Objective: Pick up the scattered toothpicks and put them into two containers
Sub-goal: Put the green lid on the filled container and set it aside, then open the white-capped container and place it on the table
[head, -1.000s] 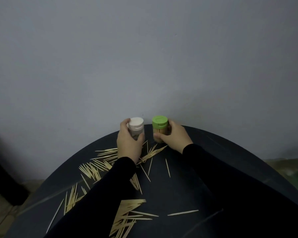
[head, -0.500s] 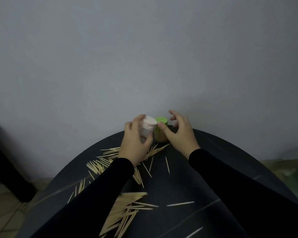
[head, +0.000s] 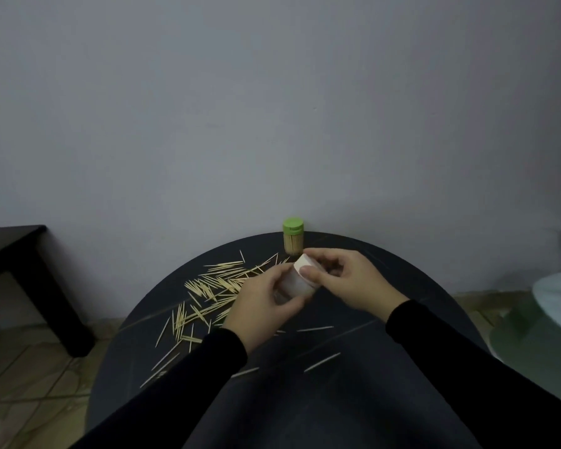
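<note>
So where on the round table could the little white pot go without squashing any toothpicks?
The bare right side of the round black table, right of the green-lidded toothpick jar and beyond the right hand, is free. The near middle holds only a few stray sticks. The left is crowded with scattered wooden toothpicks.

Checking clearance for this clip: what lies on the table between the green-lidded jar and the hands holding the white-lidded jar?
In the head view, only a narrow strip of bare dark table separates the green-lidded jar from the right hand; the toothpicks lie off to the left.
</note>
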